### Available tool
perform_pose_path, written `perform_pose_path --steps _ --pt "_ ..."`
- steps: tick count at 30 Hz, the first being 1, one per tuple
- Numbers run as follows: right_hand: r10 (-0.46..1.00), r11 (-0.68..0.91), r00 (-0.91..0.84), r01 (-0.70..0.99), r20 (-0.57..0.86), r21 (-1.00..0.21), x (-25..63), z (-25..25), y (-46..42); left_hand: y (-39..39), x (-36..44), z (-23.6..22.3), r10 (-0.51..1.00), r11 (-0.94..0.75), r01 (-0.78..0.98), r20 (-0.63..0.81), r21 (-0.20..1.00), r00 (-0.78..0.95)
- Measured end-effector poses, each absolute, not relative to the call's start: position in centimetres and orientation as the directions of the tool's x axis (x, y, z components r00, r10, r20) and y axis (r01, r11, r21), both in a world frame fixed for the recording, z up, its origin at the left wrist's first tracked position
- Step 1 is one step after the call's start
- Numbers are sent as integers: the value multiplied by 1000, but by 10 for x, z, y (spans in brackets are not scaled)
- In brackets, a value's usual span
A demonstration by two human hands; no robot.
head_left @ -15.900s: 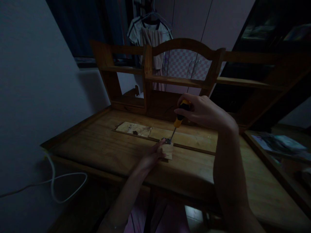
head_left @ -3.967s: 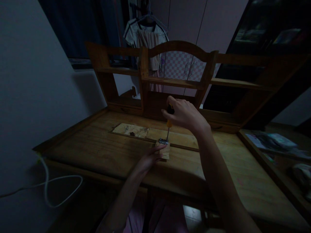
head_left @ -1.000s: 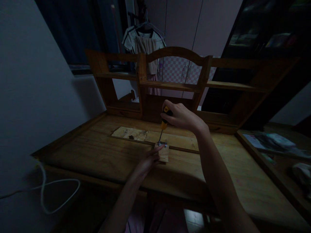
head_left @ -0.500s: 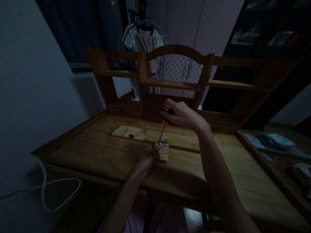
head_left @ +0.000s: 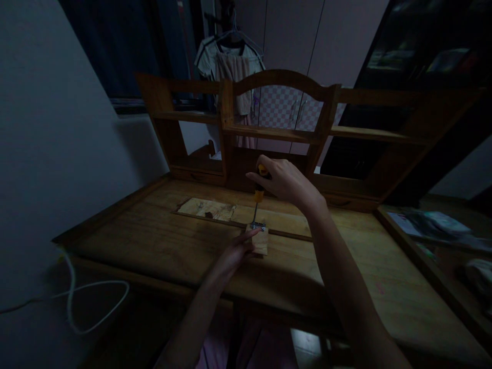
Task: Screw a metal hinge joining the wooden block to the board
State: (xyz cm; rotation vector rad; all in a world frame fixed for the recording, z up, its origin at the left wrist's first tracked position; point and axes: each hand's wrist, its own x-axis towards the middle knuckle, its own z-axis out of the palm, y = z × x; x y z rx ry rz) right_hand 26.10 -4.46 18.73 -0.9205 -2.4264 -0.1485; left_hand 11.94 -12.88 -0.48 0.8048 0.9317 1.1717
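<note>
Screwdriver (head_left: 259, 196) in my right hand's (head_left: 283, 180) grip has shifted to the metal hinge's (head_left: 260, 226) left end, moving the work there, while my left hand (head_left: 233, 254) steadies the wood block (head_left: 261, 244) on the table (head_left: 165, 230).

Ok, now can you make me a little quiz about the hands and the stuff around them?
1. Which of the two hands grips the screwdriver?
2. True or false: the left hand is touching the small wooden block.
3. Fill in the missing colour: the looped cable beside the desk is ____.

Key: 1, the right hand; 2, true; 3, white.
</note>
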Motion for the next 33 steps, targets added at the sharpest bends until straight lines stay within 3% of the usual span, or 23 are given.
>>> perform_pose_path --steps 8,13,18,24,30,33 --pt "524 841 -697 512 489 -172 261 185 -43 -131 118 -2 983 141 -387 -83 911 161" --pt "581 789 -634 591 510 -164 255 182 -45 -129 118 -1 983 152 -371 -102 916 151" --pt "536 842 -701 484 471 -238 256 183 -42 -127 116 -1 970 201 -396 -127 896 206" --pt "643 731 -588 662 491 -163 249 182 -37 -120 113 -13 970 213 -338 -155 917 189" --pt "598 793 -650 566 470 -226 252 186 -39 -118 111 -17 962 225 -343 -152 912 227" --pt "648 741 -602 640 467 -203 248 184 -38 -118 111 -14 958 241 -356 -162 903 238"
